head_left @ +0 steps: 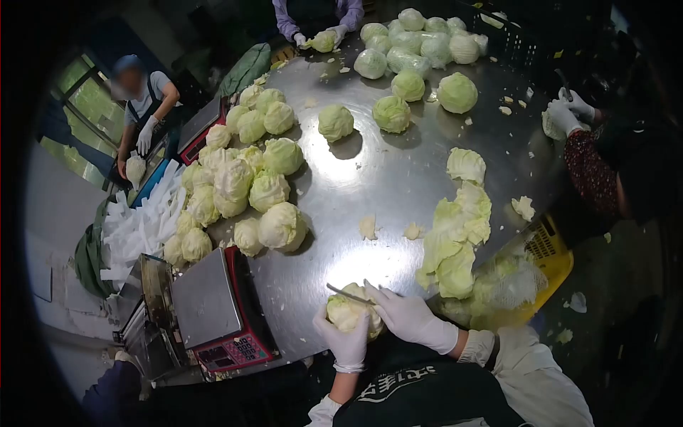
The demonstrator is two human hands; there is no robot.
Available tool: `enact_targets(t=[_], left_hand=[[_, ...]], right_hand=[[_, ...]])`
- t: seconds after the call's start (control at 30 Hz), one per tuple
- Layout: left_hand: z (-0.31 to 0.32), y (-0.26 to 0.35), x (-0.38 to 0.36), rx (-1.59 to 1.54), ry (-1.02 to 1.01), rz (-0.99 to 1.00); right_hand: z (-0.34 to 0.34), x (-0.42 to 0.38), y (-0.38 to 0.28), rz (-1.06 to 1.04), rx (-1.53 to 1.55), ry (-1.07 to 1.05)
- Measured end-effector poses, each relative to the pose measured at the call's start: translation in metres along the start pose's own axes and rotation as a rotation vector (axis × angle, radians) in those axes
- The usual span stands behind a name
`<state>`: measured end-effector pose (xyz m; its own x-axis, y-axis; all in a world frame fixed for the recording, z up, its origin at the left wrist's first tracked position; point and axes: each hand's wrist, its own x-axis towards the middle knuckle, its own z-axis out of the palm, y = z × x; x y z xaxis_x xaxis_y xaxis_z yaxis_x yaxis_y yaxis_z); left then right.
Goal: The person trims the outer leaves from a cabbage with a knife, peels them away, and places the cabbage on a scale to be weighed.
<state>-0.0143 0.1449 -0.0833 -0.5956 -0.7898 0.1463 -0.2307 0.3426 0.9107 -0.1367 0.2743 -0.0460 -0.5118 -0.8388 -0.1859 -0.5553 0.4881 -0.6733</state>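
Note:
Both my hands wear white gloves and are at the near edge of the metal table. My left hand (346, 343) is wrapped round the left side of a pale green cabbage (343, 312). A thin knife (347, 292) lies across the top of that cabbage, its blade pointing left. My right hand (409, 317) is at the cabbage's right side, closed on the knife, whose handle is hidden in the glove. Loose outer leaves (455, 242) lie on the table to the right of my hands.
A red digital scale (235, 349) stands left, near a cabbage heap (231, 185). Wrapped cabbages (409, 53) sit at the far edge of the table (356, 213). A yellow basket (558, 263) holds leaves at right. Co-workers stand at the left, far side and right.

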Motion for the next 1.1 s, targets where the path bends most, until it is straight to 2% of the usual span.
enact_targets(t=[0.07,0.1,0.17,0.2,0.23,0.3,0.33,0.4,0.43,0.47,0.53,0.57,0.63,0.67,0.7,0.77,0.83,0.9,0.93,1.0,1.03,1.1], left_hand=[[-0.001,0.002,-0.004,0.229,0.003,0.135],[-0.003,0.0,-0.002,0.23,0.004,0.136],[-0.01,-0.005,0.004,-0.061,-0.052,-0.034],[-0.017,-0.005,0.004,-0.105,-0.08,-0.044],[-0.028,-0.013,0.005,-0.105,-0.07,-0.038],[-0.058,-0.044,0.005,-0.372,-0.101,-0.176],[-0.076,-0.058,0.005,-0.446,-0.15,-0.197],[-0.098,-0.054,-0.002,-0.73,-0.155,-0.435],[-0.105,-0.048,-0.003,-0.872,-0.139,-0.55],[-0.108,-0.047,-0.004,-0.865,-0.112,-0.543],[-0.107,-0.043,-0.004,-0.967,-0.074,-0.589],[-0.108,-0.047,-0.002,-0.969,-0.066,-0.585],[-0.104,-0.055,0.003,-0.625,-0.287,-0.251],[-0.107,-0.034,0.011,-0.475,-0.413,-0.195],[-0.104,-0.031,0.017,-0.483,-0.414,-0.194],[-0.1,-0.027,0.021,-0.289,-0.447,-0.062],[-0.094,-0.023,0.025,-0.198,-0.405,-0.051],[-0.085,-0.02,0.025,-0.011,-0.311,-0.042],[-0.08,-0.016,0.02,-0.012,-0.314,-0.043],[-0.062,0.001,0.002,0.173,-0.188,0.044],[-0.054,0.006,-0.006,0.265,-0.123,0.087],[-0.045,-0.003,-0.008,0.197,-0.117,0.01]], right_hand=[[0.017,0.014,0.013,-0.036,0.073,0.166],[0.018,0.019,0.017,-0.038,0.073,0.167],[0.019,0.031,0.028,-0.021,0.216,0.26],[0.021,0.04,0.039,0.004,0.31,0.308],[0.022,0.037,0.051,-0.007,0.309,0.308],[0.006,0.029,0.056,0.253,0.456,0.064],[-0.005,0.021,0.051,0.339,0.515,0.021],[0.028,0.018,0.096,0.168,0.51,0.332],[0.019,0.015,0.103,0.143,0.5,0.416],[-0.008,0.009,0.099,0.367,0.621,0.311],[-0.006,0.005,0.139,0.253,0.394,0.659],[-0.019,0.002,0.122,0.245,0.394,0.654],[-0.06,-0.012,0.072,0.401,0.052,0.781],[-0.059,-0.012,0.068,0.3,0.06,0.825],[-0.056,-0.009,0.063,0.299,0.051,0.826],[-0.042,-0.005,0.048,0.102,0.16,0.48],[-0.029,0.001,0.018,0.025,0.361,0.207],[-0.008,0.008,0.005,-0.01,0.36,0.039],[0.01,0.011,0.007,-0.007,0.36,0.04],[0.039,0.015,0.009,-0.234,0.343,0.188],[0.039,0.013,0.011,-0.23,0.345,0.186],[0.018,0.005,0.001,-0.161,0.435,0.038]])
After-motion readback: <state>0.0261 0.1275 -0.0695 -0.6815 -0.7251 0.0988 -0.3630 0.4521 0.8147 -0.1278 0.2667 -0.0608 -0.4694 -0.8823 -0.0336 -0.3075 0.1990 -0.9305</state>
